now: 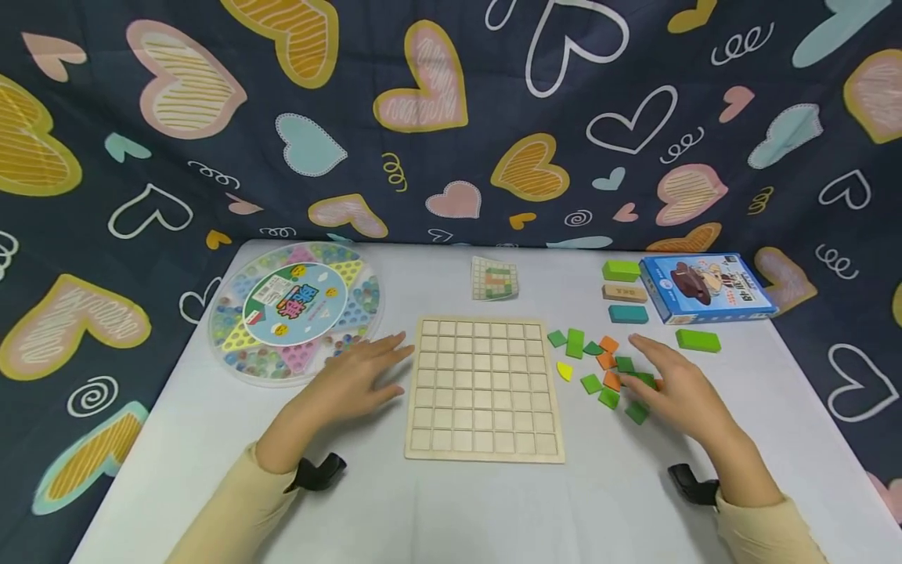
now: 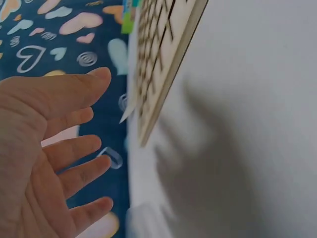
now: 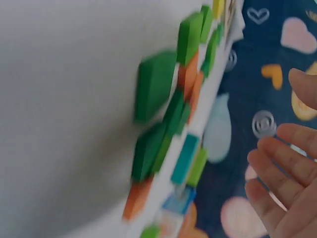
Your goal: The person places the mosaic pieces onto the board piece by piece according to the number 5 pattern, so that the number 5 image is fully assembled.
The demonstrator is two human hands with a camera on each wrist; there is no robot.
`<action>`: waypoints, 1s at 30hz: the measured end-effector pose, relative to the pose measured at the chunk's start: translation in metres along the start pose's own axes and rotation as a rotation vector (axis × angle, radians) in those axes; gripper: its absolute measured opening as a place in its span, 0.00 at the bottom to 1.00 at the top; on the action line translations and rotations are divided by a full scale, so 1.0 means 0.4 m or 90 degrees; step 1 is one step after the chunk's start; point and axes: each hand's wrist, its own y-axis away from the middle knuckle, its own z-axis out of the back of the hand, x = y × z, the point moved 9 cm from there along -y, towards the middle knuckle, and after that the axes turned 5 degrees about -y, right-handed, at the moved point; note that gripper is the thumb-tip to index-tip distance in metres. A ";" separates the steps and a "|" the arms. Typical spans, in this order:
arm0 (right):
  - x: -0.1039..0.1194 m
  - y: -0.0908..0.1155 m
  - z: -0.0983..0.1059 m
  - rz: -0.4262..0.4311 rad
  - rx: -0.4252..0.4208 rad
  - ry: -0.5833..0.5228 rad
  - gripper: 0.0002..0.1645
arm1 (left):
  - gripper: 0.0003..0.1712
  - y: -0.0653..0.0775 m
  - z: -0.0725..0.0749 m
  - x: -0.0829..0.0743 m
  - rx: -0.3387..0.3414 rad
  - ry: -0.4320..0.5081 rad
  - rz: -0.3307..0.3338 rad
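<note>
A pale wooden grid board [image 1: 483,389] lies in the middle of the white table. My left hand [image 1: 355,380] is held just off its left edge, fingers spread and holding nothing. In the left wrist view that hand [image 2: 54,148] hovers over its own shadow. Right of the board lie loose wooden pieces: green squares [image 1: 590,384], orange squares [image 1: 606,360], a light green rectangle [image 1: 575,343] and a yellow quarter-round piece [image 1: 565,371]. Above the right end of this group my right hand [image 1: 680,395] is relaxed and holds nothing, overlapping some pieces in the head view.
Behind the board lies a small pattern card [image 1: 495,280]. A round clear case of marbles [image 1: 296,304] sits at the back left. At the back right are a blue box [image 1: 707,288], green blocks [image 1: 698,341], a tan block [image 1: 624,294] and a teal block [image 1: 629,314]. A heart-print cloth [image 1: 458,157] hangs behind.
</note>
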 end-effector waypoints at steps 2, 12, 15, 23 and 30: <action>0.004 -0.031 -0.027 -0.006 0.024 -0.023 0.38 | 0.36 -0.023 -0.025 0.005 0.033 0.064 0.003; -0.024 -0.140 -0.114 -0.055 0.114 -0.084 0.29 | 0.39 -0.056 -0.098 0.041 0.090 0.179 0.027; -0.038 -0.148 -0.125 -0.064 0.122 -0.081 0.28 | 0.40 -0.058 -0.105 0.042 0.093 0.193 0.032; -0.054 -0.167 -0.145 -0.062 0.115 -0.051 0.21 | 0.42 -0.061 -0.100 0.035 0.074 0.171 0.032; -0.039 -0.174 -0.143 -0.049 0.107 -0.002 0.15 | 0.42 -0.063 -0.098 0.032 0.072 0.169 0.042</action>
